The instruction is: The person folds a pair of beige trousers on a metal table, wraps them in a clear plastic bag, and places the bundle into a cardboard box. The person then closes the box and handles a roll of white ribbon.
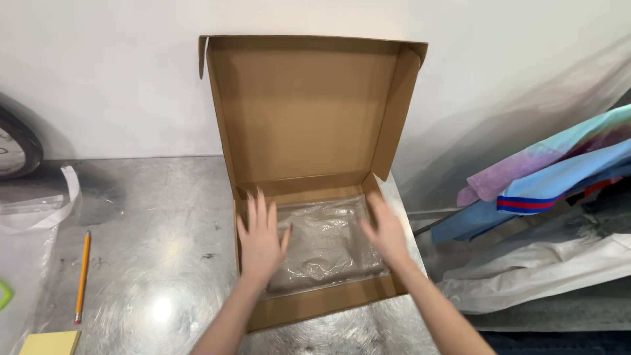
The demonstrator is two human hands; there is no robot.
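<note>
Fingers (257,209) of both hands spread flat, pressing clear plastic bag (325,243), inside open cardboard box (309,112)

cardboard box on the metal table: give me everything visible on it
The cardboard box is plain brown corrugated, flat and shallow, mailer style. Its hinged lid stands upright against the white wall, side flaps folded inward. It sits on the scuffed metal table near its right edge. Inside lies a clear plastic bag with greyish contents. The left hand and right hand press flat on the bag.
</note>
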